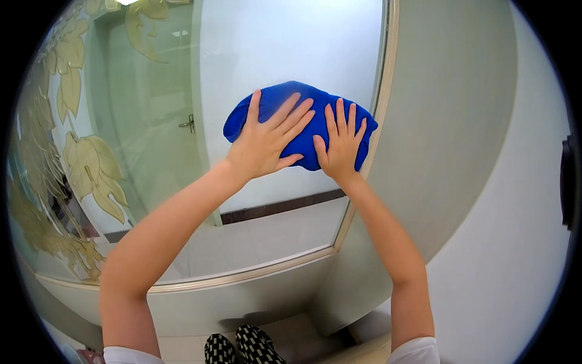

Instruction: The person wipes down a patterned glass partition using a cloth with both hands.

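A blue cloth (316,124) is spread against a glass pane (291,42), near the pane's right edge. My left hand (267,136) lies flat on the cloth's left half, fingers spread and pointing up. On the right half, my right hand (341,142) presses flat too, its fingers stretched upward and slightly apart. Both palms touch the cloth, and neither hand grips it. The cloth's right end reaches the light frame strip (383,97) beside the glass.
Leaf-shaped decorations (91,164) cover the glass on the left. Through the pane show a pale green door (145,121) with a handle (189,124) and a dark skirting strip (285,206). A ledge (242,271) runs below. Patterned shoes (251,343) stand on the floor.
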{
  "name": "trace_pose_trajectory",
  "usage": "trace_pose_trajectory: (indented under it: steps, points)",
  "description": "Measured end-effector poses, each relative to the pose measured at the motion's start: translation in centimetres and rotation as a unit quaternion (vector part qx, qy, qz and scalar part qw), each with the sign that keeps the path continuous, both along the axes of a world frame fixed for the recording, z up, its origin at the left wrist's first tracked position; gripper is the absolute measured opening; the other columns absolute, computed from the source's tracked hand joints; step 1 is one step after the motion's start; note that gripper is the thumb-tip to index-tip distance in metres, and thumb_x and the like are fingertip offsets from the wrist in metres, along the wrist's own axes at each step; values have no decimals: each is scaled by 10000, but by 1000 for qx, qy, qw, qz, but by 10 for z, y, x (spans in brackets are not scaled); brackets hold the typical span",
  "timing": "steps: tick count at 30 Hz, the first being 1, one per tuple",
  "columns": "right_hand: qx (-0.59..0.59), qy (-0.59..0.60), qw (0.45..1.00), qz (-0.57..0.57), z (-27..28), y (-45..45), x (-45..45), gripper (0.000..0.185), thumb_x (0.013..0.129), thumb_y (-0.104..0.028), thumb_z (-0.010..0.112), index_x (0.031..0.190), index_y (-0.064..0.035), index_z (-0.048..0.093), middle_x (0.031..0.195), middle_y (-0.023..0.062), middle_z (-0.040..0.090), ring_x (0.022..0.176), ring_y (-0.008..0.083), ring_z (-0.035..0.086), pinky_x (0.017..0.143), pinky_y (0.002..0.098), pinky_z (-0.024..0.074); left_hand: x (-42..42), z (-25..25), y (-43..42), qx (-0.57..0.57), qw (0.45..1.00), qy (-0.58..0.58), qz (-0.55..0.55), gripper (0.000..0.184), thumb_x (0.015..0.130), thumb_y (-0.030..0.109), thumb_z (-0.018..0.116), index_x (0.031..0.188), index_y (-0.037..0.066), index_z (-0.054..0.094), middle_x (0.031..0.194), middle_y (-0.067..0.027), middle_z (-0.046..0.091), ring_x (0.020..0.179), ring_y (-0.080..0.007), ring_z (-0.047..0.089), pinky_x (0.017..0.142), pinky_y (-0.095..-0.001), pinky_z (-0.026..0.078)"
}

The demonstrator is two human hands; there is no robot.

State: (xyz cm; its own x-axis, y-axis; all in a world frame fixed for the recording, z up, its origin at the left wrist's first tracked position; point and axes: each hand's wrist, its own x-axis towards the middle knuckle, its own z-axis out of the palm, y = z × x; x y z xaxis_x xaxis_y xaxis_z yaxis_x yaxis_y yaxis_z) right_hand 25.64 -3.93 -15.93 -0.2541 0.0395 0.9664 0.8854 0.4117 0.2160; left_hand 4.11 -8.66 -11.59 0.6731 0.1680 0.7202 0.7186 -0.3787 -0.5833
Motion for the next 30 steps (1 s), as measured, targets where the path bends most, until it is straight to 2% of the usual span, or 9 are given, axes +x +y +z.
trace_pose_trajectory:
  steps: [14,19,30]
  points:
    - [-13,13,1000,-2,2,-12,-6,591,915,-396,495,1421,-96,445,1519,153,339,1410,417,242,1073,655,93,2,0,-11,-3,1000,-16,3,821,803,573,608,1462,150,361,1547,-22,288,1427,-222,256,1067,-680,172]
    - [-10,30,1000,2,4,-9,-7,596,908,-375,506,1433,-104,423,1532,148,312,1413,403,237,1089,633,95,2,-10,-4,7,1000,-21,-5,813,811,561,612,1461,142,360,1545,-29,290,1424,-223,260,1066,-682,177]
    - [-24,56,998,-13,-1,-11,-20,570,959,-356,435,1451,-71,380,1544,165,278,1430,404,192,1107,602,107,3,-11,-1,38,998,-49,4,802,802,565,626,1455,173,376,1539,-2,303,1421,-192,264,1078,-666,189]
